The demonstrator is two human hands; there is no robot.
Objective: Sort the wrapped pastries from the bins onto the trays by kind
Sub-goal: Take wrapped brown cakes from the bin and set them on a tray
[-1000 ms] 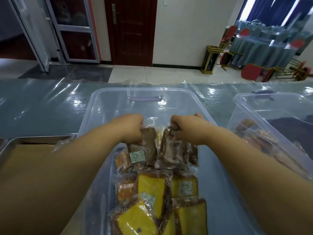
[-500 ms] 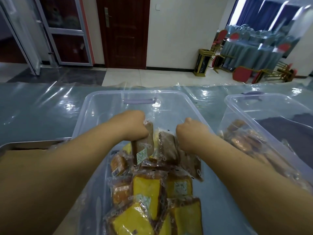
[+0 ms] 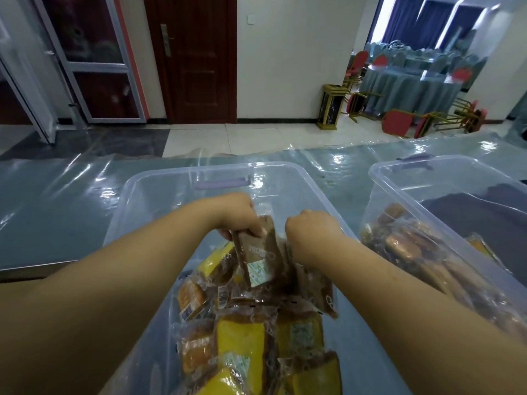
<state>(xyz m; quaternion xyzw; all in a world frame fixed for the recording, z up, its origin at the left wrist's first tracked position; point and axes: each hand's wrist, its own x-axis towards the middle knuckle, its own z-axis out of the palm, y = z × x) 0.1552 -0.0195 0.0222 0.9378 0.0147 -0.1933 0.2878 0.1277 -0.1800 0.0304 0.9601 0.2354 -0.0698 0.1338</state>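
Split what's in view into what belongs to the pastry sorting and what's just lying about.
Job: left hand holding a brown pastry; right hand gripping brown packs; yellow pastries; centre bin; right bin; tray.
Lying about: dark door; red chairs; gold-trimmed stand; draped tables.

Looks like the foyer of a hotel or restaurant banquet hall. In the far room, banquet tables (image 3: pixel 410 89) draped to the floor in blue-grey cloth, blue curtains (image 3: pixel 422 21) behind. Red-padded chairs (image 3: pixel 397 125) on gilt frames tipped over near the opening, beside a black-and-gold lobby waste bin (image 3: pixel 330 109). Pale tiled floor (image 3: pixel 242 135), dark wooden door (image 3: pixel 196 67), aluminium-framed glass door (image 3: pixel 94 38). Up close, a long table (image 3: pixel 57 201) under clear plastic sheeting, bearing clear bins (image 3: pixel 148 195) of wrapped pastries (image 3: pixel 239 346).
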